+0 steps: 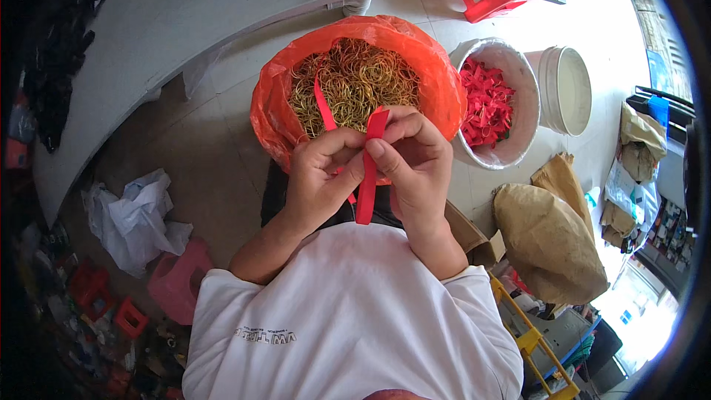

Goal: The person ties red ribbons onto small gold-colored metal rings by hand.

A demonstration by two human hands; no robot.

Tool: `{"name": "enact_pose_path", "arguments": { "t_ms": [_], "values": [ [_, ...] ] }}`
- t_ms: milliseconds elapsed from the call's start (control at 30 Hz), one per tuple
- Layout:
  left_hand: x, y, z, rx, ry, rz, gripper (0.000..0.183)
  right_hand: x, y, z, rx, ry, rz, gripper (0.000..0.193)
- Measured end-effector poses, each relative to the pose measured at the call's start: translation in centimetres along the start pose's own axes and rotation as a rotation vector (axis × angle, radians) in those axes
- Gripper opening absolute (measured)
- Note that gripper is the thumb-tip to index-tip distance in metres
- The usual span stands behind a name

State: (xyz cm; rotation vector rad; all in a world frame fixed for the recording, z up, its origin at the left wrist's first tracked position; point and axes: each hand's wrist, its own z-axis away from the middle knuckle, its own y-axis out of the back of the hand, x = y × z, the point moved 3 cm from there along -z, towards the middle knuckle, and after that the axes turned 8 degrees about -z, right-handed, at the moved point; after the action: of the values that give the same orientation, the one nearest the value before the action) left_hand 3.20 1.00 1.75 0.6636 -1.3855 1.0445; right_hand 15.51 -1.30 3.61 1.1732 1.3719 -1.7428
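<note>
Both of my hands meet over my lap, their fingertips pinched together on a red ribbon [366,196]. One length of it hangs down between the hands, and another red strip [321,104] sticks up past the left fingers. My left hand [318,174] is closed on the ribbon with thumb and forefinger. My right hand [424,163] pinches the ribbon's upper part, thumb in front. Just beyond the hands sits a container lined with an orange-red plastic bag [278,81], full of thin gold-coloured rings [355,78]. Whether a ring is between my fingers is hidden.
A white bucket [527,115] of red ribbon pieces [485,104] stands right of the bag, beside a pale bucket [574,89]. A grey table [178,15] curves across the far left. Brown sacks [548,241], a pink stool [178,281] and crumpled white plastic [137,218] lie around.
</note>
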Motion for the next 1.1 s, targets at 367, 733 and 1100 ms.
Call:
{"name": "enact_pose_path", "arguments": {
  "t_ms": [367,733,1100],
  "values": [
    [0.5,-1.6,0.3,-0.062,-0.054,0.026,0.025,-0.2,-0.3,-0.2,0.137,-0.170,-0.377,0.015],
    [-1.0,-0.5,0.9,-0.053,0.127,0.137,0.031,-2.1,1.6,0.1,0.234,0.695,1.031,0.016],
    [-0.1,-0.6,0.9,0.047,-0.052,-0.045,0.032,-0.4,1.3,0.4,-0.052,-0.218,-0.011,0.019]
  ]
}}
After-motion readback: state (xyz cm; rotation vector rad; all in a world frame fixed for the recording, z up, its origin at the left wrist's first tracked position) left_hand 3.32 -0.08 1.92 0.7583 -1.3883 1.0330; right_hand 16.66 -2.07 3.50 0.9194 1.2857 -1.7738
